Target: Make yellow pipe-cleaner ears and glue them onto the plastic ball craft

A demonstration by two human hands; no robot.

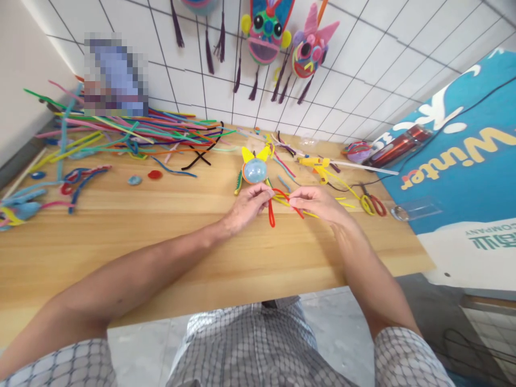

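My left hand [248,204] and my right hand [314,203] both pinch a red pipe cleaner [272,212], bent into a loop between them above the wooden table [161,236]. Its loose end hangs down towards me. Just beyond my hands lies a small craft figure [253,169] with a blue ball body and yellow ears. Yellow pipe cleaners [310,214] lie under my right hand.
A big heap of coloured pipe cleaners [133,134] covers the table's far left. A yellow glue gun [314,161], red-handled scissors [373,204] and a red cylinder [399,145] lie at the right. Colourful craft masks [266,32] hang on the tiled wall. A blue box [463,177] stands right.
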